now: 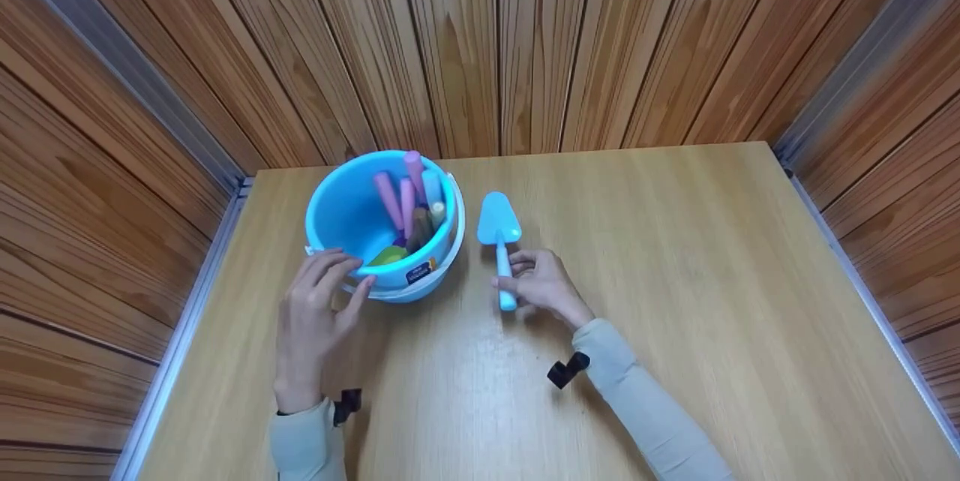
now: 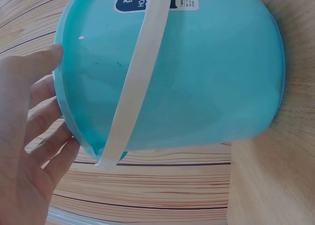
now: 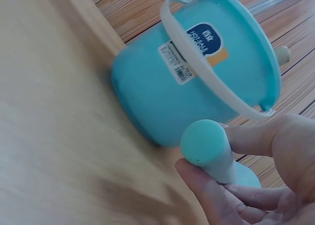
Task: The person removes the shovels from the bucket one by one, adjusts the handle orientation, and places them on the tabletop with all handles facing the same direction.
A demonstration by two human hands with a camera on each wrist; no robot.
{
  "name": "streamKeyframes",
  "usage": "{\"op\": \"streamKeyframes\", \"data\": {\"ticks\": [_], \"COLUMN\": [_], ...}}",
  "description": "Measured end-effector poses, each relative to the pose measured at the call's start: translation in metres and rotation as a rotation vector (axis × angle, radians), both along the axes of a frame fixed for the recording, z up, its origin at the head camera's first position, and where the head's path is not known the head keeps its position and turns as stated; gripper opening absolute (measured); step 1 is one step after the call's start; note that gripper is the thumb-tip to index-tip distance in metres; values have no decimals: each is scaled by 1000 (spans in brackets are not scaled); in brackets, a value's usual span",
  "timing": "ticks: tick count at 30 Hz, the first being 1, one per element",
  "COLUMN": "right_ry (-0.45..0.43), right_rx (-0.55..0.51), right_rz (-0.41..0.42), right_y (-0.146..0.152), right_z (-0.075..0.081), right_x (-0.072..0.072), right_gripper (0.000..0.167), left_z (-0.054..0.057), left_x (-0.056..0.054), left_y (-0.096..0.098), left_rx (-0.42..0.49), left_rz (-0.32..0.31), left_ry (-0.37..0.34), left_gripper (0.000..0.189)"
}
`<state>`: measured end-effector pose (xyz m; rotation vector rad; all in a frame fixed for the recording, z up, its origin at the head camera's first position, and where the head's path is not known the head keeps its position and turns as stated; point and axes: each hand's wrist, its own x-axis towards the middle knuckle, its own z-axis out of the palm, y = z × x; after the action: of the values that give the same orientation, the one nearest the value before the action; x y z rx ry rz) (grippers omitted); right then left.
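A blue plastic bucket point(image 1: 405, 290) with a white carry handle point(image 2: 133, 82) stands upright at the back left of the table. My left hand point(image 1: 319, 308) holds its near-left rim, the thumb outside and the fingertips over the edge. Inside lean pink handles point(image 1: 388, 199), a light-blue handle point(image 1: 433, 187), a brown piece point(image 1: 420, 229) and a green piece point(image 1: 388, 255); their lower ends are partly hidden. To the right of the bucket, my right hand point(image 1: 544, 282) pinches a light-blue toy shovel point(image 1: 498, 220) by its handle, blade pointing away from me.
The wooden table point(image 1: 675, 256) meets a wood-panelled wall point(image 1: 525, 46) at its back edge. More panels rise on both sides, with metal rails point(image 1: 187, 323) along the corners. A label point(image 3: 204, 40) is stuck on the bucket's side.
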<state>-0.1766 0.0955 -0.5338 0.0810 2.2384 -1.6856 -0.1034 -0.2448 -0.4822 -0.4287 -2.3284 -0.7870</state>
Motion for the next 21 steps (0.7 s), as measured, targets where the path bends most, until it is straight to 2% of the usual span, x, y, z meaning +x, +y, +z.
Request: {"op": "streamKeyframes", "data": {"ticks": [5, 12, 21], "right_ry": [-33, -51, -45], "right_rx": [-14, -61, -98], "right_rz": [-24, -18, -10], "right_y": [-3, -10, -14], "right_z": [-11, -27, -31], "right_x": [1, 2, -4], "right_gripper": [45, 41, 42], "left_z": [0, 0, -2], "left_x": [0, -3, -2], "left_y": [0, -1, -1], "left_rx": [6, 7, 13], "left_rz": [-5, -19, -18], "left_ry": [4, 9, 21], "left_gripper": [37, 36, 36]}}
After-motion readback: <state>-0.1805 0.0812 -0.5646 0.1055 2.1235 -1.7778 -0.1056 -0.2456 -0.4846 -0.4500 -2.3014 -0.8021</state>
